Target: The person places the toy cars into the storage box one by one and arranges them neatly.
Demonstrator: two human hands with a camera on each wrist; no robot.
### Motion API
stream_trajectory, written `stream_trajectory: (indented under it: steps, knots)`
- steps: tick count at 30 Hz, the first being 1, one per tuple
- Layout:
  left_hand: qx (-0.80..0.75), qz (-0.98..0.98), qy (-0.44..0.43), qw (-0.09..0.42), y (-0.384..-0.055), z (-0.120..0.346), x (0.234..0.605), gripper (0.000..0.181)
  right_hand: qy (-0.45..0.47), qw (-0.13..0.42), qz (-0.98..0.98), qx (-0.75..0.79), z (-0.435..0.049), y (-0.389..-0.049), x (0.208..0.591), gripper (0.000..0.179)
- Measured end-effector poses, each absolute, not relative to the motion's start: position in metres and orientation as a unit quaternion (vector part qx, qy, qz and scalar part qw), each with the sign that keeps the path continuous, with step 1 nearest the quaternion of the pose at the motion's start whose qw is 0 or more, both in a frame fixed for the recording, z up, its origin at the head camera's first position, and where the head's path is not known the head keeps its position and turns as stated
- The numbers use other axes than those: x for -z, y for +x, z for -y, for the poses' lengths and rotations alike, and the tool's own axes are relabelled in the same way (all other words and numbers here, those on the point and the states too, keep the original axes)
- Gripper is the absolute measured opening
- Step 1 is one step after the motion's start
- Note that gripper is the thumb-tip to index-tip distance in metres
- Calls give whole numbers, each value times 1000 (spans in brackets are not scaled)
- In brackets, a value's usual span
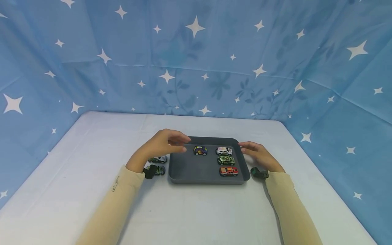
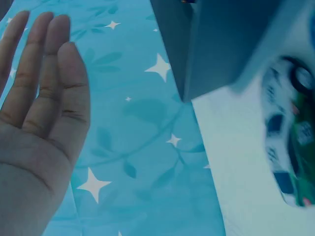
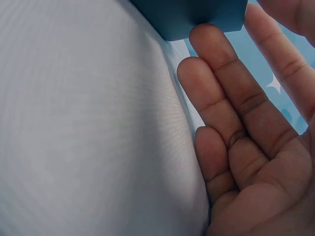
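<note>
A dark grey tray (image 1: 196, 170) lies on the white table, holding several toy cars. Above its left back corner hovers my left hand (image 1: 166, 141), thumb and fingers apart with nothing between them; its palm (image 2: 34, 162) shows in the left wrist view. At the right rim is my right hand (image 1: 257, 153), its fingertips (image 3: 211, 42) right by the tray's outer wall. Inside the tray, a small dark blue car (image 1: 200, 150) sits near the back middle. A white car (image 1: 224, 151), a green camouflage car (image 1: 226, 160) and a red car (image 1: 228, 171) line the right side.
Left of the tray, partly behind my left hand and wrist, stand a white-and-green car (image 1: 158, 159) and a dark green car (image 1: 160, 170). A blue curtain with white stars (image 1: 196, 68) hangs along the back and sides of the table (image 1: 196, 211).
</note>
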State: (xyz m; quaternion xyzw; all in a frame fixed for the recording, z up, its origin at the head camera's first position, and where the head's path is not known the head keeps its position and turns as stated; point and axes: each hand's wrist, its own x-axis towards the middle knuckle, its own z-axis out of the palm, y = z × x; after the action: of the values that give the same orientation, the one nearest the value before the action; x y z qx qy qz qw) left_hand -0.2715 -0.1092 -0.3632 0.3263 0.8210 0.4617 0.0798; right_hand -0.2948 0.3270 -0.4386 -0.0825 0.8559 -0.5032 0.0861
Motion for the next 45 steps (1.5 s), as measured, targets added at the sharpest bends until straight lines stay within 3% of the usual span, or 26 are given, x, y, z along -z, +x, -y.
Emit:
stream_trajectory:
  steps: [17, 34, 45]
  knots:
    - [-483, -815, 317, 40, -267, 142, 382, 36, -86, 81, -857, 502, -327, -294, 441, 53]
    - [-492, -820, 271, 107, -283, 174, 403, 39, -94, 81, -857, 500, -327, -293, 437, 52]
    - [-500, -820, 250, 124, -287, 186, 413, 41, -101, 79, -858, 497, -327, -293, 436, 53]
